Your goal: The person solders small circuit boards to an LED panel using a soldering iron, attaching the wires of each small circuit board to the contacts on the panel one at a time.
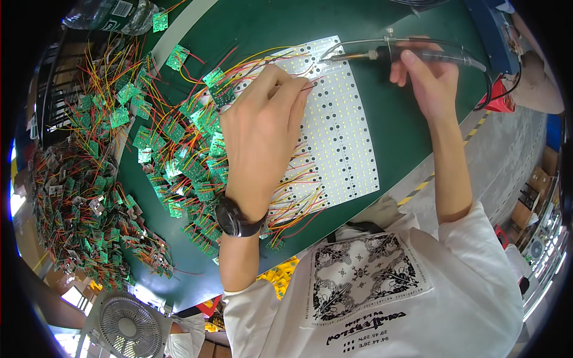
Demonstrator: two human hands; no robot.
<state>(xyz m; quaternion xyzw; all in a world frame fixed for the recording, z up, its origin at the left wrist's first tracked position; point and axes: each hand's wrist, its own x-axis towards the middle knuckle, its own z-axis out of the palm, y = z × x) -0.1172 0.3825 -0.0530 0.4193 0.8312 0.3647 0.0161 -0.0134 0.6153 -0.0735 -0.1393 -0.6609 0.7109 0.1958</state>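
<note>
Soldering iron (388, 54) clamped in your right hand (433, 83); long axis left-right, tip pointing left over far end of white LED panel (343, 131). Panel lies left and near of that grip; tip contact: cannot tell. Your left hand (262, 128) nearer panel, arched over its left side, fingertips just near of iron tip; whether pinched on wire, cannot tell. Panel flat, 4-sided, dotted with pale yellow LEDs. Red and yellow wires (295, 197) thin, curving; square green circuit boards (218, 145) heaped left.

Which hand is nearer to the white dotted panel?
Left. The left hand is over the left part of the panel; the right hand is beyond its right edge.
</note>
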